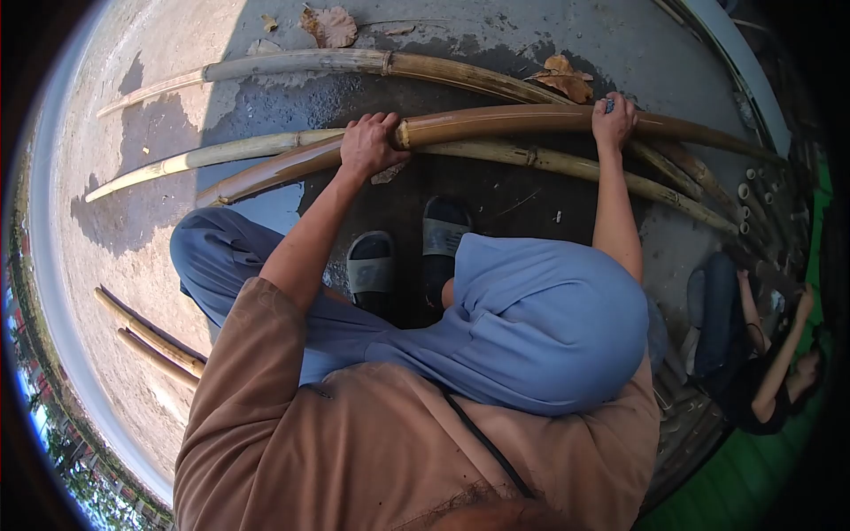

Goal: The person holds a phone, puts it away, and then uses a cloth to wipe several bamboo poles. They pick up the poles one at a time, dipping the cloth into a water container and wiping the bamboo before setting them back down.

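A long brown bamboo pole lies across the wet concrete in front of my knees. My left hand grips it near a node, fingers wrapped over the top. My right hand holds the same pole farther right, and a small dark object shows between its fingers. Paler bamboo poles lie just under and behind the held one. My feet in black sandals rest on the ground below the pole.
Another bamboo pole lies farther out, with dry leaves near it. Cut bamboo ends stack at the right. More poles lie at the left. Another person crouches at the right edge.
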{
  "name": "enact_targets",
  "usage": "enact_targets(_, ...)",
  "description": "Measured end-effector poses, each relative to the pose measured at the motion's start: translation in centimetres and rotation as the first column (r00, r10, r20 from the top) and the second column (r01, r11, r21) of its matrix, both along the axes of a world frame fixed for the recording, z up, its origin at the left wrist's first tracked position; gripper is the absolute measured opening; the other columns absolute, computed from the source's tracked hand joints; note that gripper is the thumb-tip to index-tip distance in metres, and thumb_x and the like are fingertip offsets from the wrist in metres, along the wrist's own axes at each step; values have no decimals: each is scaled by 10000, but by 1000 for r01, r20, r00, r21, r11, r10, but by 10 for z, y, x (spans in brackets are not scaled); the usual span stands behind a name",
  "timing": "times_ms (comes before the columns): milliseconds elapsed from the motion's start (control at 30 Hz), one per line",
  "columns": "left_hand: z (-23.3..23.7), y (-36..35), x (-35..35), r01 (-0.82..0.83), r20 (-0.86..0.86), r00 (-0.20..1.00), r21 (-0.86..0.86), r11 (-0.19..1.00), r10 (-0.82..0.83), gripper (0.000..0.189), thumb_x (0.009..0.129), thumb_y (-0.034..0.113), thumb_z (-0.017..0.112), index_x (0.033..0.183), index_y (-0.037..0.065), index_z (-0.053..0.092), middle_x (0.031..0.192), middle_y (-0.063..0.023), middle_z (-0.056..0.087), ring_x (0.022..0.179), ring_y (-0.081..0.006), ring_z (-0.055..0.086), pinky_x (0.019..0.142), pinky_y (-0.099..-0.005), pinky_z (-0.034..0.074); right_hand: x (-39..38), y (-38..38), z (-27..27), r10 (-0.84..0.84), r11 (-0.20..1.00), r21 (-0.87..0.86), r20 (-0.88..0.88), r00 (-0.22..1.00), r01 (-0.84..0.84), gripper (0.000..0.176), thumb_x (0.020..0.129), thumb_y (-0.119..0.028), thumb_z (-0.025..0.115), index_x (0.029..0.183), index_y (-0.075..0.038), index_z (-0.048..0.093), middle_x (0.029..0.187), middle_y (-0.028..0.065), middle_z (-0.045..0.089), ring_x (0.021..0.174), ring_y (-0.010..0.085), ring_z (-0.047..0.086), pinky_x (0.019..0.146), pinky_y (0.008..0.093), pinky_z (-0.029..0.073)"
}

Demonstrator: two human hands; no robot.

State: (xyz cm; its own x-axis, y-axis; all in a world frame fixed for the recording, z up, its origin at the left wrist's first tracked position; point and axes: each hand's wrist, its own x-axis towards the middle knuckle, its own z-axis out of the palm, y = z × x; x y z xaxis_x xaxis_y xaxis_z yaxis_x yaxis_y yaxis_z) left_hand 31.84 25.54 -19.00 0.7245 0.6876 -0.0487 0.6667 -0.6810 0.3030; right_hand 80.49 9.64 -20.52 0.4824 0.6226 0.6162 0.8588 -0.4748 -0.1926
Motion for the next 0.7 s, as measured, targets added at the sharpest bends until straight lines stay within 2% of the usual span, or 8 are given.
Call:
enact_targets(67, -3, 8, 1, 29, -16, 999, -20, 999, -29, 659, 658, 479, 883, 1193, 157, 674, 1118, -87, 660, 1179, -318, 614, 931, -487, 529, -32, 21, -10, 112, 994, -10, -39, 993, -113, 192, 848, -183, 699, 1021, -100, 706, 1055, 146, 655, 1063, 385, 604, 967, 511, 477)
enact_targets(133, -2, 12, 0, 36, 3, 999, -9, 999, -36, 661, 662, 490, 875, 1196, 153, 680, 1153, -109, 634, 1204, -326, 592, 949, -492, 522, -134, 54, -11, 222, 975, -2, -104, 969, -224, 210, 849, -198, 704, 1036, -104, 719, 1068, 128, 664, 1057, 370, 615, 941, 503, 496)
enact_targets(200, -4, 14, 0, 43, 2, 999, -18, 999, -43, 666, 659, 487, 873, 1205, 151, 689, 1171, -117, 619, 1213, -336, 583, 970, -498, 510, -246, 76, 1, 428, 899, 66, -349, 834, -433, 224, 849, -198, 710, 1052, -103, 721, 1106, 122, 660, 1077, 349, 623, 952, 487, 507)
enact_targets(300, -12, 25, 2, 84, -22, 996, -38, 996, -85, 705, 637, 478, 876, 1233, 147, 694, 1159, -134, 614, 1207, -355, 588, 1000, -530, 479, -339, 74, 13, 665, 737, 118, -303, 682, -666, 272, 804, -177, 734, 1064, -101, 705, 1108, 112, 651, 1073, 336, 623, 953, 475, 518)
enact_targets(433, -11, 27, -4, 184, -24, 982, -49, 982, -185, 692, 683, 546, 840, 1161, 66, 703, 1166, -149, 607, 1199, -355, 587, 1001, -495, 506, -269, 53, 2, 640, 768, 221, -284, 714, -601, 236, 795, -143, 720, 1026, -98, 699, 1099, 110, 655, 1068, 346, 625, 959, 468, 519)
enact_targets(567, -3, 33, -2, 221, -8, 975, -43, 974, -222, 667, 701, 547, 833, 1098, 25, 708, 1138, -160, 627, 1158, -350, 615, 996, -460, 529, -100, 27, -1, 208, 971, 139, -77, 975, -196, 230, 775, -119, 681, 1001, -84, 700, 997, 132, 676, 987, 381, 626, 915, 511, 519)
enact_targets(633, -2, 34, -1, 238, -16, 971, -42, 970, -239, 668, 699, 541, 839, 1100, 22, 712, 1120, -161, 640, 1137, -349, 629, 976, -443, 544, -18, 14, -5, 14, 999, 36, -105, 994, -10, 244, 788, -192, 687, 1007, -89, 715, 1035, 127, 705, 1024, 390, 633, 934, 518, 514)
enact_targets(700, -4, 33, -2, 251, 7, 968, -34, 967, -251, 661, 697, 529, 845, 1104, 26, 710, 1111, -154, 646, 1131, -351, 633, 973, -444, 546, -13, 22, 8, -29, 992, -129, -146, 989, 10, 255, 808, -250, 682, 1017, -110, 725, 1084, 121, 718, 1064, 384, 641, 940, 508, 521)
